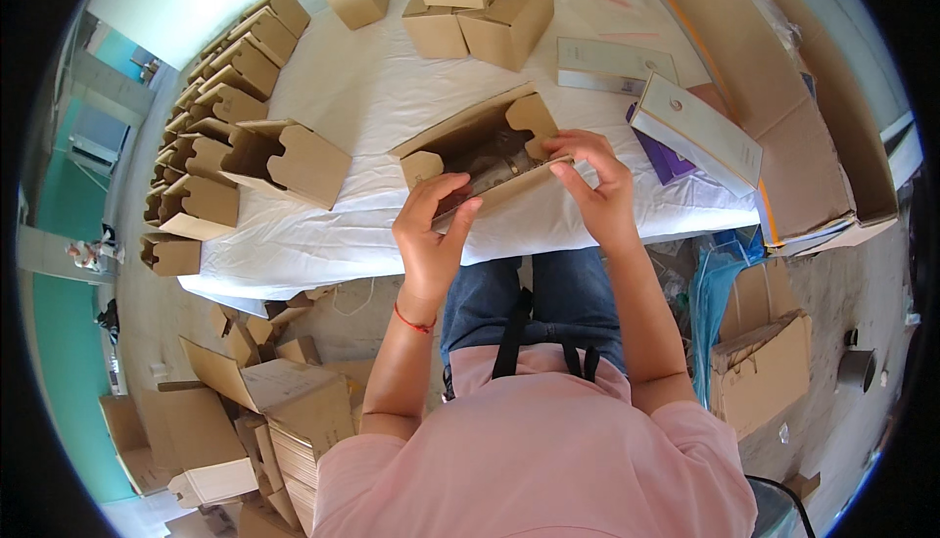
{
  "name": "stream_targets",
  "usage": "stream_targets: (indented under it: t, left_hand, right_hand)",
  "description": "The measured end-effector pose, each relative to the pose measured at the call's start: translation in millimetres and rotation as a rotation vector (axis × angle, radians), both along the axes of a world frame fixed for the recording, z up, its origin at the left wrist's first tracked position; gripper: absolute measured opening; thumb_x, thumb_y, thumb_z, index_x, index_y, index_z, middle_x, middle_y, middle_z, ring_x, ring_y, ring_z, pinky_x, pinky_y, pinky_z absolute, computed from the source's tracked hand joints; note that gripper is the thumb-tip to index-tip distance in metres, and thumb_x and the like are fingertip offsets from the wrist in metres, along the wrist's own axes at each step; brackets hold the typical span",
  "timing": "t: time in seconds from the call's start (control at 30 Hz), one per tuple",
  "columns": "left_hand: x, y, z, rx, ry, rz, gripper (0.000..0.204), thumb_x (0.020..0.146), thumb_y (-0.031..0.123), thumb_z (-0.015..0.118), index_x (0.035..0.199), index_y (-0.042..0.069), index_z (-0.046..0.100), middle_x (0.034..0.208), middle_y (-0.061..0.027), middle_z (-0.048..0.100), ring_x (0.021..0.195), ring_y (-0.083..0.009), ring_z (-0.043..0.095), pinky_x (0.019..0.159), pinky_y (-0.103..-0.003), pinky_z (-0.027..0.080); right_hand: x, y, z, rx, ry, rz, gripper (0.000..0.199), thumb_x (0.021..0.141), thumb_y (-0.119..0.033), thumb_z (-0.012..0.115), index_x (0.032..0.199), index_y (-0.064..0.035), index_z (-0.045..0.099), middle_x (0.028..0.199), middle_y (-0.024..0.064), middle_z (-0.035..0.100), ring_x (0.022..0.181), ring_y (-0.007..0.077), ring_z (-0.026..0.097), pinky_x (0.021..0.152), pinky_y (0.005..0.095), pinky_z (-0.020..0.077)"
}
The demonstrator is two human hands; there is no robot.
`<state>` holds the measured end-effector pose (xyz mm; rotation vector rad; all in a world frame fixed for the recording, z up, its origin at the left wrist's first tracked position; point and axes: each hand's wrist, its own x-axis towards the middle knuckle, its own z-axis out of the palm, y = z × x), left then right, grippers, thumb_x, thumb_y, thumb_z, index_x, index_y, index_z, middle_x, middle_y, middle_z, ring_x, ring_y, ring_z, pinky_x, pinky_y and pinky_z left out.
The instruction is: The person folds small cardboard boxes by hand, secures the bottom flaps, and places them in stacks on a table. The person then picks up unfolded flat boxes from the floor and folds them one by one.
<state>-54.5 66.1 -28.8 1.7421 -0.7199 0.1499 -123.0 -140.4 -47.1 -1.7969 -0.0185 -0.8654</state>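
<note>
So there's this small brown cardboard box (485, 146) lying on its side at the near edge of the white-covered table (362, 97), flaps open toward the person, something dark and glossy sitting inside. The left hand (431, 234) has thumb and fingers curled around the box's lower front edge, and the right hand (597, 181) is pinching the right-side flap shut-ish between fingertips.

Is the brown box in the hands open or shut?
Open: the brown box has its flaps up, dark inside showing, with the left hand and right hand at its near edge.
</note>
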Motion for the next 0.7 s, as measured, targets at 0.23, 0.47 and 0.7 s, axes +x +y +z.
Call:
stream_targets:
  t: [0.23,0.47,0.7]
  left_hand:
    - [21.5,-5.6,1.5,0.115,-0.162,0.230,0.037,0.078,0.014,0.078,0.108,0.001,0.062,0.095,-0.0103,0.062,0.083,-0.0220,0.060,0.075,-0.032,0.049]
    - [36.0,-12.0,-16.4,0.007,-0.002,0.280,0.059,0.081,0.008,0.072,0.133,0.003,0.045,0.135,-0.0123,0.046,0.124,-0.0272,0.044,0.102,-0.039,0.037]
    - [47.1,-6.4,-32.8,-0.122,0.064,0.078,0.046,0.082,0.002,0.067,0.125,0.003,0.052,0.139,-0.0163,0.048,0.126,-0.0290,0.047,0.105,-0.038,0.037]
  right_hand:
    - [-3.6,5.7,1.6,0.229,0.213,-0.134,0.015,0.079,-0.006,0.072,0.091,-0.0013,0.065,0.099,0.0113,0.065,0.092,0.0250,0.060,0.083,0.0352,0.0464]
    - [15.0,8.9,-3.5,-0.001,0.075,-0.304,0.050,0.076,-0.004,0.069,0.124,-0.0067,0.055,0.135,0.0158,0.048,0.125,0.0308,0.044,0.103,0.0391,0.0377]
    - [22.7,-3.9,3.0,-0.075,0.058,-0.122,0.058,0.074,0.001,0.062,0.131,-0.0076,0.052,0.140,0.0162,0.046,0.132,0.0335,0.040,0.105,0.0399,0.0367]
